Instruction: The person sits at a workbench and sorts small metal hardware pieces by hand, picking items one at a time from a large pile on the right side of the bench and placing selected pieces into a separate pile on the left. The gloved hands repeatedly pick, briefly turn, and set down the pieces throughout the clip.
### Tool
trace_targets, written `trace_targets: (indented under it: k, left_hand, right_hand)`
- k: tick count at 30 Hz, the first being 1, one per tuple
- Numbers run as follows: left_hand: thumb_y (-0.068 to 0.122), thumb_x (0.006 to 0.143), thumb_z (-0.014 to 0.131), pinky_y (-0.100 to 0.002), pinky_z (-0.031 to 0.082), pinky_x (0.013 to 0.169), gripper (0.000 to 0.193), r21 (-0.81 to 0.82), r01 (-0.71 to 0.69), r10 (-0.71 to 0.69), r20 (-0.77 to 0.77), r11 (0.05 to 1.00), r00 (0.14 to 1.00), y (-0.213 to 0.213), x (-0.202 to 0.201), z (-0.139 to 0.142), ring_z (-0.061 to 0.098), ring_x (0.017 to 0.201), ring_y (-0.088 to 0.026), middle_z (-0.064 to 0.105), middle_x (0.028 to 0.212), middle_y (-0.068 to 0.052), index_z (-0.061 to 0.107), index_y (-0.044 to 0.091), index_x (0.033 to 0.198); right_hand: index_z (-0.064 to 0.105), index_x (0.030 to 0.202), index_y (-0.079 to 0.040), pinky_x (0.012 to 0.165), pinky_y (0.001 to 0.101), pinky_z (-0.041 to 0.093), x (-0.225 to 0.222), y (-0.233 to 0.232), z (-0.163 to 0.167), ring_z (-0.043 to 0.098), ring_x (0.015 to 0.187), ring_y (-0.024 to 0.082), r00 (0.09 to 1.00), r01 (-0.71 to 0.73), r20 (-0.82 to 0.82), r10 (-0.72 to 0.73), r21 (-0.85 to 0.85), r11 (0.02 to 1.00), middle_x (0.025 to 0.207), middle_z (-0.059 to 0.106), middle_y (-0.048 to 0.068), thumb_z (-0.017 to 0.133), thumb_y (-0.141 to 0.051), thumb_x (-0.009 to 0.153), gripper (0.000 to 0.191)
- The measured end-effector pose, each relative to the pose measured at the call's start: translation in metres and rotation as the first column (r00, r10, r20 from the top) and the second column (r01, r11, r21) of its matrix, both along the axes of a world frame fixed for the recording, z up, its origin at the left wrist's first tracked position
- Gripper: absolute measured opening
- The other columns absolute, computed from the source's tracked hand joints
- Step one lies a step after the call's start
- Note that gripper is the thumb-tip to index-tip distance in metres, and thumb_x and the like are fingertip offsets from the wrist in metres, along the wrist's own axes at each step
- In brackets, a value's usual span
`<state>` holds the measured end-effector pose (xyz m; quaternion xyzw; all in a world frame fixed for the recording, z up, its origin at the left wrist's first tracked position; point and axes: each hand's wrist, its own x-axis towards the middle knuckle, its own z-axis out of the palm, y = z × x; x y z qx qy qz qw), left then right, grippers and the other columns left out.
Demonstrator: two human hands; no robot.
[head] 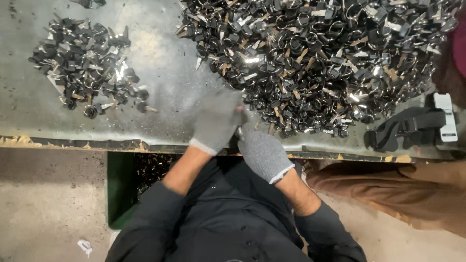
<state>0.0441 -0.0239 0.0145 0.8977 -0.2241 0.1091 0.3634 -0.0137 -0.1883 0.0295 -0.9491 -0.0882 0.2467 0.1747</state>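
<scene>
Both my hands wear grey knit gloves and meet at the near edge of a worn metal table [160,73]. My left hand [216,120] is curled shut, and my right hand [262,153] is closed just below it. Between them they pinch a small metal key [239,131], mostly hidden by the fingers. A large heap of black-headed keys and rings [315,58] spreads over the table just beyond my hands and to the right. A smaller pile of the same keys [87,68] lies at the far left.
A green bin [116,194] holding dark bits stands under the table edge at the left. A black strap [407,127] and a white device [445,116] lie at the right end. Another person's brown clothing [388,189] shows at the right.
</scene>
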Motion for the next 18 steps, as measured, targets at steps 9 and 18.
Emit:
trace_targets:
  k: [9, 18]
  left_hand:
    - [0.021, 0.087, 0.074, -0.045, 0.056, 0.07, 0.02, 0.234, 0.022, 0.085, -0.435, 0.972, 0.897, 0.009, -0.008, 0.002, 0.071, 0.076, -0.031, 0.072, 0.087, -0.013, 0.071, 0.008, 0.102]
    - [0.013, 0.082, 0.073, -0.05, 0.053, 0.07, 0.02, 0.104, -0.045, 0.062, -0.167, 0.994, 0.984, 0.021, -0.029, -0.007, 0.068, 0.08, -0.037, 0.069, 0.087, -0.014, 0.074, 0.01, 0.102]
  right_hand:
    - [0.046, 0.134, -0.003, 0.077, 0.0571, 0.057, -0.003, -0.009, 0.002, 0.071, 0.088, 0.047, 0.998, 0.055, 0.019, -0.057, 0.06, 0.997, 0.097, 0.07, 0.027, 0.06, -0.032, 0.097, 0.049]
    - [0.056, 0.109, -0.001, 0.066, 0.0515, 0.058, 0.015, 0.009, 0.002, 0.073, 0.082, 0.041, 0.982, 0.026, 0.181, -0.05, 0.128, 0.991, 0.094, 0.07, 0.023, 0.062, -0.021, 0.098, 0.023]
